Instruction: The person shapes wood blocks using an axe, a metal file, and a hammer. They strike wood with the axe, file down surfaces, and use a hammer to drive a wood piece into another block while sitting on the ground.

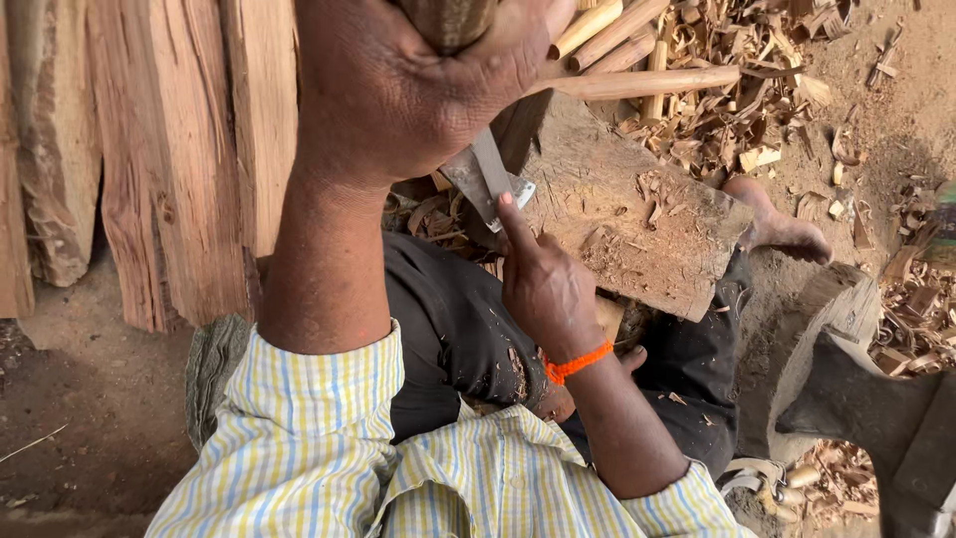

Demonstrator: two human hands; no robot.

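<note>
Bare packed earth (90,418) spreads open at the near left, while the person's own lap in dark trousers (448,329) and checked shirt sleeves (299,448) fills the near middle, leaving little free room there. Right hand (543,284), with an orange thread at the wrist, is loosely curled, its forefinger stretched forward so the tip touches the flat metal blade (488,174); whether the other fingers hold anything cannot be told. Left hand (398,85) is raised close to the camera and closed tight round a thick wooden handle (448,20), from which the blade hangs down toward the lap. Just beyond the blade lies a broad wooden block (637,214), tilted, its top dusted with chips, and a bare foot (782,224) rests at its far right edge. Rough split planks (169,149) stand upright along the left, walling off that side. Farther out, rounded pale sticks (637,80) lie across a heap of shavings (737,110), and a dark log (856,399) crowds the right.
</note>
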